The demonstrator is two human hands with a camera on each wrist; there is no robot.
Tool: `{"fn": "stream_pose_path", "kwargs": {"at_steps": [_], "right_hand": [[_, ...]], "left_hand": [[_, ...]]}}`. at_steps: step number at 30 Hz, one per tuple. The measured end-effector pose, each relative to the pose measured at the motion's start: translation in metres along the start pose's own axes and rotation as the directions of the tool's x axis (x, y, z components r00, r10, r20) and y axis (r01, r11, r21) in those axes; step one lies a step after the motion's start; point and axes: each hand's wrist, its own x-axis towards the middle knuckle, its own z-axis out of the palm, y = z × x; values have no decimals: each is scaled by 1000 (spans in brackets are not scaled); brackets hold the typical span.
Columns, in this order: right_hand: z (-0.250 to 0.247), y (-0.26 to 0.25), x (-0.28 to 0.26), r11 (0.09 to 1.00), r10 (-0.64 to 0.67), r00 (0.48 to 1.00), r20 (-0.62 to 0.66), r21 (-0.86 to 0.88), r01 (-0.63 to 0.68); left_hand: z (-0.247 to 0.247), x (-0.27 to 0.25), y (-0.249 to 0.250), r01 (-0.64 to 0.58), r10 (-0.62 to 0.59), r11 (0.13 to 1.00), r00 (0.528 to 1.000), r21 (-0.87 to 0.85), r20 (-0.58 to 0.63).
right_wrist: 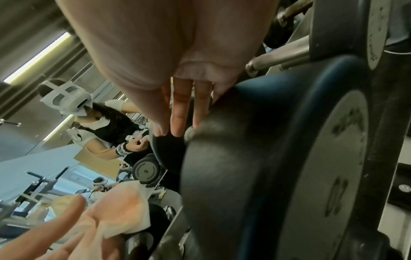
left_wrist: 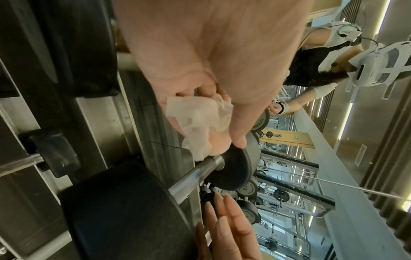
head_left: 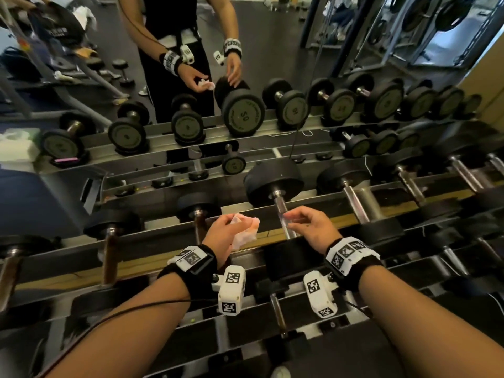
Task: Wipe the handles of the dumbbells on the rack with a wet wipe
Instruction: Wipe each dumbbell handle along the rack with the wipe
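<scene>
While two bare hands hover over the rack (head_left: 152, 264), left hand (head_left: 224, 233) clutches one crumpled white wet wipe (head_left: 244, 232), soft and creased; right hand (head_left: 313, 225) loose, fingers extended, grasping nothing, just above one smooth chrome dumbbell handle (head_left: 283, 217). Round black rubber heads beyond, mirror (head_left: 81, 110) behind.

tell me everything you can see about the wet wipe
The wet wipe is a thin, white, crumpled sheet, translucent enough that it looks pinkish against the skin. The left hand holds it bunched in curled fingers and thumb, loose folds spilling out. It hangs above the rack, beside a metal dumbbell handle, touching only the hand.
</scene>
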Motion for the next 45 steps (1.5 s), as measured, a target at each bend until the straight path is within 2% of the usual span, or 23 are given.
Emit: {"fn": "stream_pose_path", "kwargs": {"at_steps": [3, 5, 12, 14, 20, 25, 30, 32, 37, 41, 45], "right_hand": [[-17, 20, 2, 1000, 8, 998, 56, 12, -9], [-26, 30, 4, 1000, 9, 995, 100, 29, -12], [-42, 62, 5, 983, -20, 991, 131, 185, -4], [-41, 71, 3, 971, -23, 989, 145, 240, -12], [-37, 85, 6, 950, -43, 990, 131, 311, 0], [-36, 79, 2, 946, -65, 991, 115, 323, 25], [-33, 73, -2, 938, -65, 995, 82, 345, 33], [-32, 74, -4, 939, -45, 996, 79, 343, 15], [-26, 77, -11, 946, 16, 997, 81, 323, -42], [-29, 73, -12, 946, 48, 993, 111, 312, -81], [-29, 69, -14, 942, 57, 993, 107, 323, -89]], "left_hand": [[21, 6, -15, -24, 25, 1000, 996, 4, -90], [32, 12, -23, 1, 2, 1000, 988, 18, -154], [51, 32, -45, 75, -62, 997, 949, 29, -310], [52, 37, -47, 87, -54, 992, 943, 87, -328], [54, 53, -44, 27, 36, 978, 956, 208, -290], [66, 68, -38, 20, 53, 964, 962, 263, -269], [73, 86, -24, -23, 127, 931, 956, 363, -264], [72, 88, -17, -47, 155, 913, 959, 406, -238], [71, 96, -10, -62, 161, 918, 961, 392, -224], [74, 97, -17, -48, 102, 896, 990, 442, -99], [74, 91, -29, -93, 108, 894, 994, 439, -9]]}}
